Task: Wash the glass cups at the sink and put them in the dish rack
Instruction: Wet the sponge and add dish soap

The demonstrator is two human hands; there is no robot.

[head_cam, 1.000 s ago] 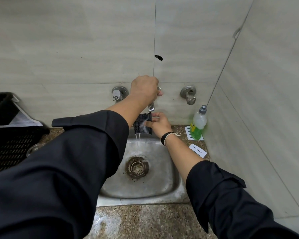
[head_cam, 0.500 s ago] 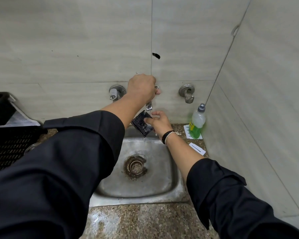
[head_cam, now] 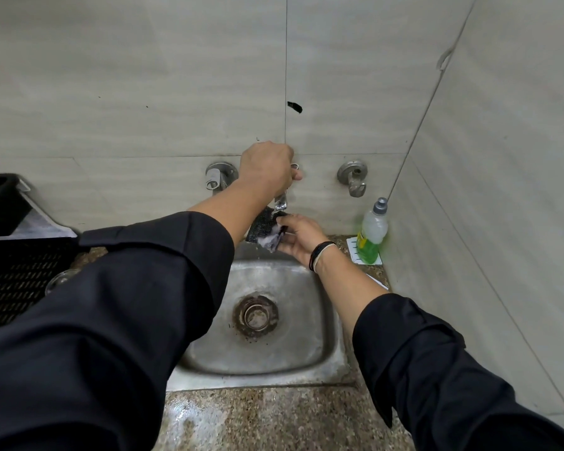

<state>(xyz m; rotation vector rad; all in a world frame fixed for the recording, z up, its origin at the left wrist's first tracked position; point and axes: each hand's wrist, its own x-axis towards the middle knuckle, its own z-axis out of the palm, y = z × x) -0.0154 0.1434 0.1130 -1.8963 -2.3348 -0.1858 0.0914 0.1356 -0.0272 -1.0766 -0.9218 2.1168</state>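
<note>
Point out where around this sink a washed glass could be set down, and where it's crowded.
Free: the sink basin around the drain, and the wet counter in front of it. Crowded: under the tap, where the left hand and the right hand with the sponge meet; the right corner, taken by the soap bottle.

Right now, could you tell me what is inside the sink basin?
The sink holds only its round drain, ringed with dark grime, and a wet sheen. No glass cups show there. The left sleeve covers the basin's left part, so that area cannot be checked.
</note>
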